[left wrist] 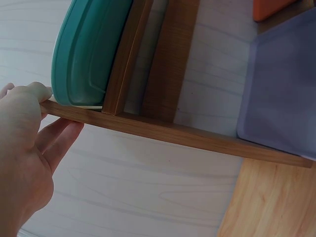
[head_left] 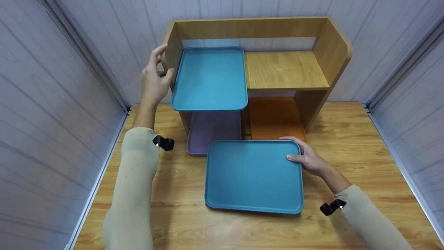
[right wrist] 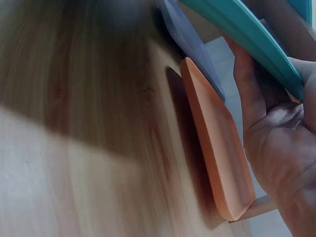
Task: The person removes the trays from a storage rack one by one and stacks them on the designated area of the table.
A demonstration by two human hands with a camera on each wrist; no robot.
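A wooden shelf unit (head_left: pixel 284 69) stands at the back of the table. A teal tray (head_left: pixel 210 78) lies on the left half of its upper shelf. My left hand (head_left: pixel 154 81) grips the shelf's left side panel (left wrist: pixel 173 133), thumb on the edge (left wrist: pixel 42 91) and fingers on the outer face. In front of the shelf, my right hand (head_left: pixel 307 158) holds a second teal tray (head_left: pixel 253 173) by its right rim. The thumb lies on top and the fingers (right wrist: pixel 247 98) curl underneath. This tray (right wrist: pixel 247 34) sits roughly level, just above the tabletop.
Under the upper shelf a purple tray (head_left: pixel 213 130) lies on the left and an orange tray (head_left: pixel 274 118) on the right, both on the wooden table (head_left: pixel 364 146). The right half of the upper shelf is bare wood. White panelled walls close in on three sides.
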